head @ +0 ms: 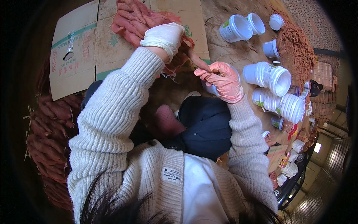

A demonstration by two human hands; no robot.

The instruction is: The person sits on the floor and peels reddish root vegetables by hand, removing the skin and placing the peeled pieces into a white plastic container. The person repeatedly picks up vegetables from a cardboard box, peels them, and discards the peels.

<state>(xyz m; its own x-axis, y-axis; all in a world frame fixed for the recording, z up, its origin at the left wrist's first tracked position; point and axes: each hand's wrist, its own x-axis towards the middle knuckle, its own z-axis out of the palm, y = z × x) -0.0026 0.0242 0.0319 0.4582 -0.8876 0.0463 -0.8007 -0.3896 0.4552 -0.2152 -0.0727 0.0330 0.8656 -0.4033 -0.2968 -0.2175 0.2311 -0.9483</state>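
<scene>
My left hand [164, 37], in a thin white glove, is closed on a red mesh bag [179, 57] at the top middle; its fingertips are hidden. Reddish-brown sweet potatoes [135, 18] lie in the bag on flattened cardboard [109, 60]. One slender sweet potato [198, 60] sticks out of the bag's mouth towards the right. Its tip is pinched between the fingers of my right hand [222, 79], which wears a thin pinkish glove. Under and behind this hand stands a white plastic bucket [211, 87], mostly covered by it.
White plastic buckets [236, 28] and stacks of nested buckets [279, 105] stand on the right. Beyond them is a long heap of sweet potatoes [298, 50]. Filled mesh sacks [53, 134] are piled at left. Another person [316, 88] is far right, near a dark car [296, 179].
</scene>
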